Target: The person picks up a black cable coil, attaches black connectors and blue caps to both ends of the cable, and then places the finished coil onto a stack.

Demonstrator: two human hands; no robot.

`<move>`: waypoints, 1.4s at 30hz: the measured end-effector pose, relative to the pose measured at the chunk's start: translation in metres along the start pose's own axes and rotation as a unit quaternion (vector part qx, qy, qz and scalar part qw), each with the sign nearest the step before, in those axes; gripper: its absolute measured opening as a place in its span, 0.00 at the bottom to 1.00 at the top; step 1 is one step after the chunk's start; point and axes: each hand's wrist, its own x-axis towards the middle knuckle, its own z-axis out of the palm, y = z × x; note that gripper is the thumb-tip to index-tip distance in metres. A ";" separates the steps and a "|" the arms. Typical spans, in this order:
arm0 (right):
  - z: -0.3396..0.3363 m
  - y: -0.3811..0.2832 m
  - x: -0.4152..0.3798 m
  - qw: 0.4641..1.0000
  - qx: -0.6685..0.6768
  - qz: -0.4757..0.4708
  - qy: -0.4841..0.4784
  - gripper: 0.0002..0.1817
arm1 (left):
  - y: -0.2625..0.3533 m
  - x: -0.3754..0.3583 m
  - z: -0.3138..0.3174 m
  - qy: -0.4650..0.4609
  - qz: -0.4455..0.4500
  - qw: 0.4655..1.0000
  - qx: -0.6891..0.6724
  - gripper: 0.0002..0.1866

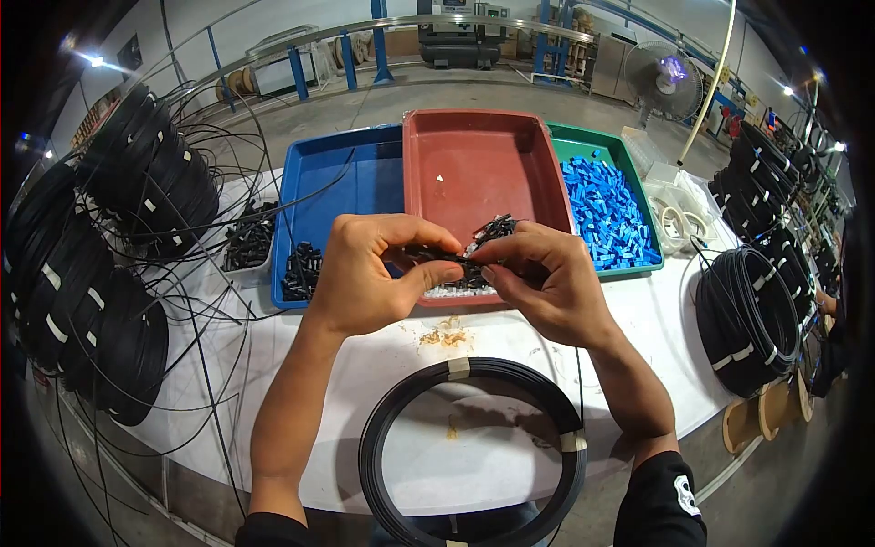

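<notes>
My left hand [369, 273] and my right hand [544, 278] meet in front of the red tray [474, 173]. Thumb and fingers of each are pinched together on a small dark piece [467, 259], mostly hidden by the fingertips. A black cable [581, 383] rises from the coil below toward my right hand; its end is hidden there. The coil of black cable [369, 438], bound with pale tape, lies at the table's front edge between my forearms. Behind my fingers, small black and clear parts [492, 230] lie in the near end of the red tray.
A blue tray [333, 169] holds black parts, and a green tray [574, 141] holds blue pieces [606, 210]. Tall stacks of cable coils [82, 310] crowd the left, with loose ends crossing the table [301, 365]. More coils [747, 319] stand right, beside a tub of white rings [679, 223].
</notes>
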 end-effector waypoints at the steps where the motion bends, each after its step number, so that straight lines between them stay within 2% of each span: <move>1: 0.000 -0.002 0.000 1.000 -0.025 -0.013 0.003 0.08 | 0.000 0.000 0.001 0.004 -0.007 1.000 0.008 0.07; 8: 0.004 -0.003 -0.001 0.996 -0.072 -0.045 0.032 0.07 | -0.007 0.000 0.003 -0.002 -0.004 1.000 -0.025 0.09; 10: 0.003 -0.002 0.000 0.993 -0.094 -0.058 0.034 0.07 | -0.003 0.001 0.001 -0.043 0.012 0.998 0.040 0.07; 13: 0.004 0.000 0.000 0.992 -0.097 -0.064 0.044 0.07 | -0.001 0.000 0.002 -0.053 -0.031 0.998 0.030 0.09; 17: 0.006 -0.005 -0.001 0.988 -0.111 -0.079 0.067 0.08 | -0.003 -0.002 0.006 -0.040 -0.006 0.998 0.037 0.10; 19: 0.002 -0.006 -0.001 0.987 -0.133 -0.080 0.049 0.10 | -0.005 -0.002 0.012 0.005 0.037 0.999 0.007 0.09; 23: -0.006 0.002 0.003 0.995 -0.075 -0.061 0.026 0.17 | 0.000 -0.001 0.005 -0.021 -0.003 1.000 0.005 0.09; 25: -0.012 0.001 0.009 0.981 -0.146 -0.124 0.027 0.23 | -0.004 0.000 0.004 -0.005 0.002 1.000 -0.003 0.09; 26: -0.017 0.005 0.009 0.981 -0.146 -0.124 0.028 0.23 | -0.005 0.000 0.003 -0.006 0.003 1.000 -0.002 0.09; 27: -0.023 0.012 0.008 0.993 -0.110 -0.038 -0.023 0.24 | -0.006 0.000 0.002 -0.004 -0.002 1.000 -0.002 0.09; 29: -0.034 0.027 0.007 0.983 -0.011 0.141 -0.118 0.24 | -0.010 0.000 0.000 -0.004 -0.006 1.000 -0.003 0.09; 30: -0.035 0.032 0.009 0.983 -0.011 0.142 -0.116 0.24 | -0.014 0.000 0.000 -0.015 -0.001 1.000 0.007 0.09; 32: -0.036 0.041 0.013 0.973 -0.047 0.140 -0.179 0.27 | -0.020 0.000 0.000 -0.027 0.005 0.999 0.019 0.09; 33: -0.036 0.047 0.012 0.979 -0.079 0.071 -0.176 0.29 | -0.023 0.000 0.000 -0.023 -0.009 1.000 -0.005 0.09; 34: -0.037 0.051 0.011 0.979 -0.077 0.071 -0.176 0.29 | -0.024 -0.001 -0.001 -0.020 -0.024 0.999 -0.028 0.09; 36: -0.041 0.062 0.007 0.976 -0.154 0.007 -0.153 0.29 | -0.024 0.000 -0.008 -0.021 -0.035 0.998 -0.043 0.10; 38: -0.054 0.074 0.007 0.966 -0.185 0.034 -0.178 0.32 | -0.027 0.001 -0.013 -0.021 -0.046 0.997 -0.058 0.11; 40: -0.062 0.066 0.010 0.869 -0.328 0.209 -0.306 0.34 | -0.037 0.000 -0.015 -0.022 -0.056 0.995 -0.081 0.12; 41: -0.063 0.065 0.007 0.845 -0.385 0.191 -0.320 0.31 | -0.040 0.000 -0.017 -0.021 -0.056 0.995 -0.081 0.12; 42: -0.061 0.063 0.007 0.844 -0.385 0.191 -0.320 0.31 | -0.043 0.000 -0.019 -0.026 -0.066 0.994 -0.080 0.12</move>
